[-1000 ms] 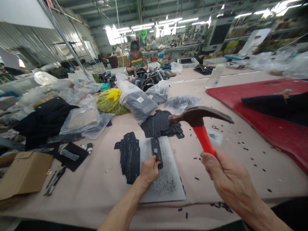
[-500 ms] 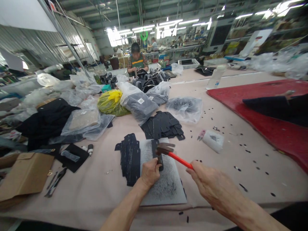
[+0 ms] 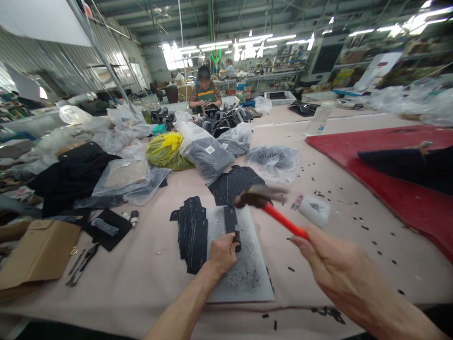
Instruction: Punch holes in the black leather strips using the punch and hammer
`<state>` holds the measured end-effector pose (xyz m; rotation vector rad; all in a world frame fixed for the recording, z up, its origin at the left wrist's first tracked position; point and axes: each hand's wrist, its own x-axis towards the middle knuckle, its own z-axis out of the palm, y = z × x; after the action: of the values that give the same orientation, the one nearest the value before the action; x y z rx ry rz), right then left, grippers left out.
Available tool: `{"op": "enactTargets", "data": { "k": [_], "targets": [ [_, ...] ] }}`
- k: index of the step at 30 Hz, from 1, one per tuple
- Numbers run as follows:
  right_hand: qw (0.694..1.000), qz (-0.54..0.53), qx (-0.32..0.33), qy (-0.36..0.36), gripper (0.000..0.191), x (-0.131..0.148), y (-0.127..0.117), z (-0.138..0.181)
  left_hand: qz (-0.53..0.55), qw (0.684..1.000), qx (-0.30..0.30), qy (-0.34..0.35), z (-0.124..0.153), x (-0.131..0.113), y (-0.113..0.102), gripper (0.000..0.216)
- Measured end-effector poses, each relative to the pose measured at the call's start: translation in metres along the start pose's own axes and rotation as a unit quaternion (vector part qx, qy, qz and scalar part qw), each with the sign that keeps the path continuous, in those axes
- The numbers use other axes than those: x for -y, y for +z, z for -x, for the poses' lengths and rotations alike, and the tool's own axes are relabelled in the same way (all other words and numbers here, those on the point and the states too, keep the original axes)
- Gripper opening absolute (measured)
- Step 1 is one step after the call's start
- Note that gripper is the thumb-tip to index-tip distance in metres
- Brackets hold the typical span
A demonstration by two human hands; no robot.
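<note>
Right hand closed around the red-handled hammer, head now lifted off and blurred above the grey cutting board; half a second ago it sat on the punch. Left hand still pinches punch upright on black strip, mid-tabletop.

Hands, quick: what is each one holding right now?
Left hand: closed on small metal punch.
Right hand: closed on red-handled hammer.
</note>
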<state>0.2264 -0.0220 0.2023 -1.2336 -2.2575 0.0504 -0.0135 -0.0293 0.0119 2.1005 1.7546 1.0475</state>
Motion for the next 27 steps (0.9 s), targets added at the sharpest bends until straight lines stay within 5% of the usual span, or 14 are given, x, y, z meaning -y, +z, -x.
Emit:
{"op": "enactTargets", "data": {
  "k": [3, 8, 15, 17, 20, 24, 27],
  "targets": [
    [0.994, -0.050, -0.089, 0.037, 0.027, 0.003, 0.001, 0.002, -0.003, 1.000, 0.005, -0.004, 0.000, 0.000, 0.000, 0.014],
    [0.986, 0.018, 0.158, 0.053, 0.028, -0.019, 0.016, 0.022, -0.003, 1.000, 0.005, -0.001, -0.002, -0.001, -0.002, 0.014],
    [0.917, -0.076, 0.283, 0.270, 0.036, -0.083, 0.074, 0.069, 0.015, 1.000, -0.002, 0.002, -0.001, 0.000, -0.001, 0.015],
    [0.922, -0.026, 0.268, 0.277, 0.031, -0.091, 0.098, 0.080, 0.011, 1.000, -0.002, -0.003, -0.001, 0.000, -0.001, 0.014],
    [0.967, 0.037, 0.165, 0.193, 0.033, -0.076, 0.128, 0.080, -0.004, 1.000, 0.005, -0.017, 0.000, 0.001, 0.000, 0.011],
    [0.989, -0.076, 0.105, 0.069, 0.035, -0.023, 0.160, 0.051, -0.015, 0.999, 0.018, -0.031, 0.002, 0.002, 0.001, 0.012],
    [0.983, -0.128, 0.109, 0.080, 0.031, 0.006, 0.179, 0.035, 0.003, 0.998, 0.034, -0.049, 0.001, 0.000, 0.000, 0.017]
  ]
}}
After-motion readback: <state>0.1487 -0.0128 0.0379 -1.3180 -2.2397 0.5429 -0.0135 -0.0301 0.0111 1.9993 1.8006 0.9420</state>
